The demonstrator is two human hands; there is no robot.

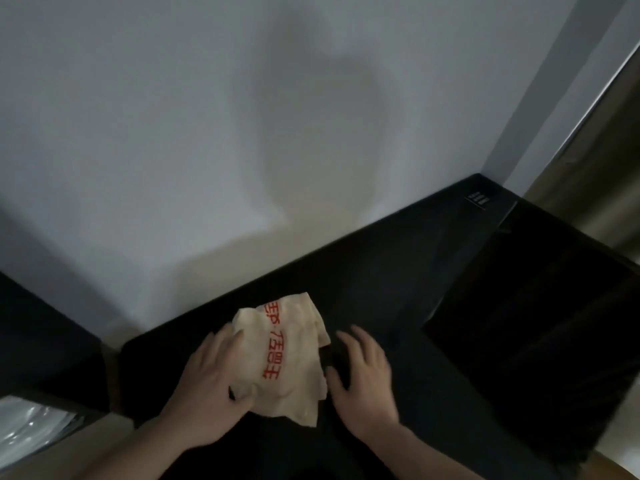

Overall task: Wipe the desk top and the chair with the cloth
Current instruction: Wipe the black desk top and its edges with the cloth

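Observation:
A cream cloth with red printed characters lies crumpled on the black desk top near its left end. My left hand grips the cloth's left edge, fingers curled into the fabric. My right hand rests flat on the desk just right of the cloth, fingers spread, holding nothing. No chair is in view.
A white wall rises directly behind the desk. A glossy black panel lies on the desk's right part, with a small label at the far corner. A dark cabinet stands to the left, with a clear plastic bag below it.

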